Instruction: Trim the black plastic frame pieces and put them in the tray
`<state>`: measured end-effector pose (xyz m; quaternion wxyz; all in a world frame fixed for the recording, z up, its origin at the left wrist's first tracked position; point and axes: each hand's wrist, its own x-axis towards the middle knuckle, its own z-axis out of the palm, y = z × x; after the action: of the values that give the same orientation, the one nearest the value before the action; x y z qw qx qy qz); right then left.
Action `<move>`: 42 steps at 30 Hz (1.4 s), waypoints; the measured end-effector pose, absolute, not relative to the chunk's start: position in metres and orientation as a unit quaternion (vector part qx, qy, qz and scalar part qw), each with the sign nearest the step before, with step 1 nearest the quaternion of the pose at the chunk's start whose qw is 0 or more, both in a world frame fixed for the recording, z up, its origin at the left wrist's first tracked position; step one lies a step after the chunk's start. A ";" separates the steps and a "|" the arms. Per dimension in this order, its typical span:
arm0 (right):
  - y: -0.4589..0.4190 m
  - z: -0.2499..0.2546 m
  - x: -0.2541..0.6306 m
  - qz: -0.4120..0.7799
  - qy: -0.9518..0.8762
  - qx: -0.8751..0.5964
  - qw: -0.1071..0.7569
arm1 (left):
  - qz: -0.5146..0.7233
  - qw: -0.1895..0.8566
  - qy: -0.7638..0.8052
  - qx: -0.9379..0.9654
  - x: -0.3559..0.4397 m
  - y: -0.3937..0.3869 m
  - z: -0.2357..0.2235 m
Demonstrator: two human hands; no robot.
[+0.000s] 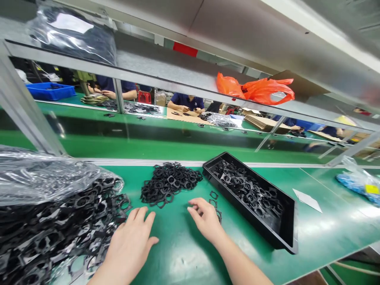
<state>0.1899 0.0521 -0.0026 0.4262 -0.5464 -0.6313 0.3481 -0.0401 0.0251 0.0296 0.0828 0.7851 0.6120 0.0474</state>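
- No legible text, brand or number in view.
- White label [71, 23]: on plastic bag [74, 43], on the shelf far up-left of the black tray [293, 225]; unreadable.
- Yellow tag [372, 189]: on blue bag [356, 184], right of tray; unreadable.
- White paper slip [307, 200]: just right of tray; no marks discernible.

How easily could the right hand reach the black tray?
Probably yes, easily: the right hand sits close to the black tray, with only green bench mat and a few loose black frames between them.

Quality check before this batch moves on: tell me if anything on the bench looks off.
A few black plastic frames lie loose on the green bench mat beside the right hand, apart from the heap and outside the black tray; they look like strays.
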 end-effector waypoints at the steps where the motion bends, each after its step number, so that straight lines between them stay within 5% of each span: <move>1: 0.049 -0.004 0.188 0.294 -0.683 -0.541 0.394 | 0.022 0.080 0.616 0.783 -0.045 0.024 0.031; 6: 0.041 -0.009 0.179 0.093 -0.822 -0.520 0.212 | -0.017 0.079 0.605 0.792 -0.060 0.019 0.023; 17: 0.039 0.004 0.161 0.061 -0.861 -0.488 0.126 | 0.066 0.097 0.582 0.805 -0.076 0.023 0.015; 24: 0.032 0.022 0.152 0.175 -0.843 -0.477 0.179 | 0.200 0.154 0.534 0.807 -0.067 0.029 0.025; 30: 0.014 0.028 0.121 0.536 -0.630 -0.452 0.334 | 0.416 0.293 0.455 0.731 -0.044 0.023 0.031; 42: 0.016 0.033 0.117 0.666 -0.419 -0.435 0.439 | 0.467 0.583 0.405 0.527 -0.043 0.028 0.017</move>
<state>0.1166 0.0158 0.0334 0.4388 -0.4349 -0.4185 0.6657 -0.0432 0.0284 0.0172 0.5829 0.5269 0.4055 0.4672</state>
